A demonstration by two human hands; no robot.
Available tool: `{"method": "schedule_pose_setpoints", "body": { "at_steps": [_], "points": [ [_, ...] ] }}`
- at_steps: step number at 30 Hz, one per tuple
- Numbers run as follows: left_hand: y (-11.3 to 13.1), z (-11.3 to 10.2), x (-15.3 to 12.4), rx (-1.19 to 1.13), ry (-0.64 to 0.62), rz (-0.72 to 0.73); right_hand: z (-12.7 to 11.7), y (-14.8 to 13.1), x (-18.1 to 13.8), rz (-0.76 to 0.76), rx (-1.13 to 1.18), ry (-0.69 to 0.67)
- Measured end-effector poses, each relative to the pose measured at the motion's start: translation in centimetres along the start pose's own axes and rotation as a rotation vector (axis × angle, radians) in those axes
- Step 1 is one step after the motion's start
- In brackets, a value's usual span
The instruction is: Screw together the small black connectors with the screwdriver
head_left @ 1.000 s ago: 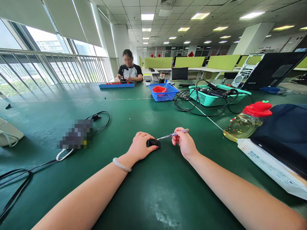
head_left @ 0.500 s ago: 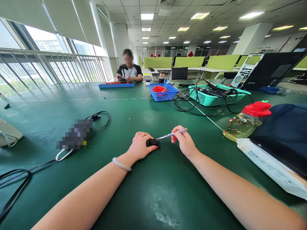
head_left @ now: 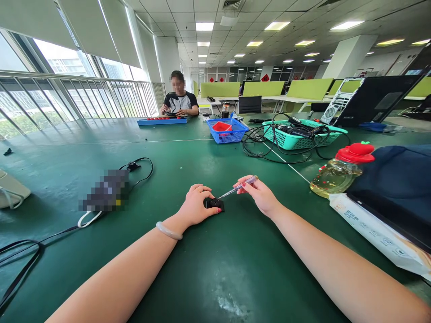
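My left hand (head_left: 198, 204) is closed around a small black block-shaped part (head_left: 214, 204) resting on the green table (head_left: 161, 278), thumb along its near side and fingers at its far side. Between the thumb and fingers of my right hand (head_left: 261, 194) is a slim screwdriver (head_left: 240, 185) with a clear handle. Its shaft slants down to the left, and the tip is at the top of the black part; whether it touches, I cannot tell. The part's exact kind is too small to make out.
A blue basket (head_left: 235, 134) and a green basket (head_left: 289, 142) with black cables stand farther back. On the right are a red-lidded bottle (head_left: 336, 177) and a white packet (head_left: 370, 231). A blurred dark device (head_left: 106, 190) lies left. Across the table sits a person (head_left: 183, 101).
My right hand and the screwdriver have shifted slightly left, with the tip now over the black part. The left hand keeps its hold, and the view has turned a little.
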State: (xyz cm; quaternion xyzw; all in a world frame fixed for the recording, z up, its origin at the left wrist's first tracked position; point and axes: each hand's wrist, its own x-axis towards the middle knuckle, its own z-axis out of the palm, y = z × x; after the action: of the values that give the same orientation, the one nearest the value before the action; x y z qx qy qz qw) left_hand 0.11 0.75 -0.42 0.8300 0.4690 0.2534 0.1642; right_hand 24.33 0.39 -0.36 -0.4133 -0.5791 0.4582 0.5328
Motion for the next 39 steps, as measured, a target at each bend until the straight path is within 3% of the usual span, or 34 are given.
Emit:
{"method": "schedule_pose_setpoints", "body": {
  "at_steps": [5,12,26,39],
  "points": [
    [0.2,0.2,-0.1,-0.022,-0.040,0.069,0.8,-0.3,-0.3,-0.097,-0.035,0.097],
    [0.3,0.2,0.0,-0.020,-0.053,0.078,1.7,-1.3,-1.4,-0.241,-0.136,0.101],
    [0.3,0.1,0.0,-0.014,-0.074,0.055,0.7,-0.9,-0.1,-0.086,-0.012,0.196],
    [0.3,0.1,0.0,-0.011,-0.088,0.061,1.1,-0.5,-0.5,-0.019,-0.069,0.149]
  ]
}}
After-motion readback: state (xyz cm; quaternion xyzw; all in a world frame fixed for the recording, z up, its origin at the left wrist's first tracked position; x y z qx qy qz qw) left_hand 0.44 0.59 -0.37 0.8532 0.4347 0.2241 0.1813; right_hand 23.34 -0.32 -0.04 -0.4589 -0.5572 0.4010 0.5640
